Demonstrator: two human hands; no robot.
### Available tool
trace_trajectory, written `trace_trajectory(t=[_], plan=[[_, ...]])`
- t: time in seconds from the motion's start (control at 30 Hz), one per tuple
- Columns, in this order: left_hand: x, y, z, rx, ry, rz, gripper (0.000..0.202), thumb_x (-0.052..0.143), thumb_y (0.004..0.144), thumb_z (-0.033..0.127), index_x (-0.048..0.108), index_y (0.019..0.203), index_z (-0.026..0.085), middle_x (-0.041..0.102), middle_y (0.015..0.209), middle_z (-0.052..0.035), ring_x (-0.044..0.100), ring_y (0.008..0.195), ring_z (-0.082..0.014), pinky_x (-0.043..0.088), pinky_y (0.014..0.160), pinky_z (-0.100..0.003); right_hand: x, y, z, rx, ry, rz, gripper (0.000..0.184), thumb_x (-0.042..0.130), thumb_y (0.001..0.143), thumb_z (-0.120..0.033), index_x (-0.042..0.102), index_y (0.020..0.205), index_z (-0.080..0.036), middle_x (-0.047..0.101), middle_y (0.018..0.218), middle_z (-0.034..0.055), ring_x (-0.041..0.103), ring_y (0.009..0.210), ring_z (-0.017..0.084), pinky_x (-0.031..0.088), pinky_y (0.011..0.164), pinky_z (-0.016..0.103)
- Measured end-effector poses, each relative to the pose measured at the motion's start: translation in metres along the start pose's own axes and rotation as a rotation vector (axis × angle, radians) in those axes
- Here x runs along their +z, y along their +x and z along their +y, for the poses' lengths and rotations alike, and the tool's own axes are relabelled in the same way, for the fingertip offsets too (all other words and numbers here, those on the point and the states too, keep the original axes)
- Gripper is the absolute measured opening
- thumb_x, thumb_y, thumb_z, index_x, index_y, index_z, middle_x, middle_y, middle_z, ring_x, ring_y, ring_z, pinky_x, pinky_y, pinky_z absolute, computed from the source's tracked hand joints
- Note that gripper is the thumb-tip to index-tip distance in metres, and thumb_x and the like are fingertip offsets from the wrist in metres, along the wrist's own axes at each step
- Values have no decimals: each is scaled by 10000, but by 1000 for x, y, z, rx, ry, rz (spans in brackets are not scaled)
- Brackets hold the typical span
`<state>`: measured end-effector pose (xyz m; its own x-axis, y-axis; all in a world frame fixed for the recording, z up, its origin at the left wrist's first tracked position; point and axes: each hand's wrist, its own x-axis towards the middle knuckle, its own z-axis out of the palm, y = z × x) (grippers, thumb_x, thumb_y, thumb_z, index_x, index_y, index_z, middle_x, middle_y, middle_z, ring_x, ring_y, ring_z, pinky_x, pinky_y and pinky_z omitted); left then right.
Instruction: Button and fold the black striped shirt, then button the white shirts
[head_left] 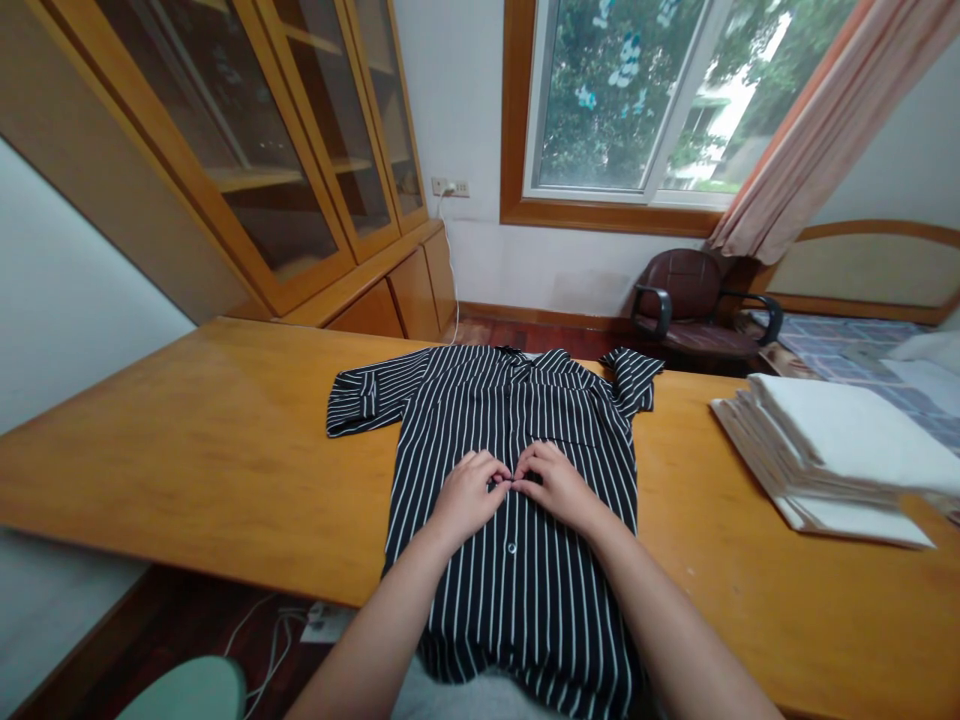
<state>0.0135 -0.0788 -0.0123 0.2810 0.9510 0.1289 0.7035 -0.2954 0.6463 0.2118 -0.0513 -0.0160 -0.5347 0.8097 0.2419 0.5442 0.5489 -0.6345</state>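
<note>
A black shirt with white stripes (457,430) lies front side up on the table, its collar toward the far edge and its hem hanging over the near edge. Both hands meet at the middle of its front placket. My left hand (472,490) pinches the placket between thumb and fingers, and my right hand (553,482) pinches it from the other side, fingertips nearly touching. Whatever small part is between the fingertips, perhaps a button, is hidden. One button (512,548) shows below the hands. The left-side sleeve (375,392) is spread out with its cuff folded back; the right-side sleeve (636,375) is bunched.
A stack of folded white sheets or cloths (840,440) sits on the wooden table (225,450) at the right. Behind stand a glass-door cabinet (337,250) and a brown armchair (686,300). A pale green stool (187,690) and loose cables are below, at left.
</note>
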Motion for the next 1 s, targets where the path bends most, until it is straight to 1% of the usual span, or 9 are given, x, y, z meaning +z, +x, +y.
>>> trace_trajectory(t=[0.37,0.57,0.77,1.0], plan=[[2,0,-2,15,-37,22,118,578,911,239,655,825,216,616,874,-9,586,865,-183,447,781,-303,0,-2,1,-5,133,56,82,721,853,-149,678,817,-209,622,969,27,589,963,191,455,904,361],[3,0,-5,8,-9,16,124,559,915,218,638,818,219,609,873,-10,575,871,-188,442,803,-313,1,-1,2,3,117,55,110,723,837,-112,674,803,-205,627,950,23,589,946,187,451,891,351],[2,1,-3,-1,-11,-1,139,547,919,222,624,803,215,609,872,-16,561,885,-200,433,815,-328,1,-1,4,21,114,42,114,716,832,-96,679,805,-200,631,956,26,573,951,191,441,894,355],[2,1,-3,-16,-28,-16,126,556,920,208,619,811,212,612,890,-5,561,902,-195,420,812,-321,1,-1,3,38,117,48,116,715,827,-94,685,798,-202,633,950,24,565,949,191,434,887,353]])
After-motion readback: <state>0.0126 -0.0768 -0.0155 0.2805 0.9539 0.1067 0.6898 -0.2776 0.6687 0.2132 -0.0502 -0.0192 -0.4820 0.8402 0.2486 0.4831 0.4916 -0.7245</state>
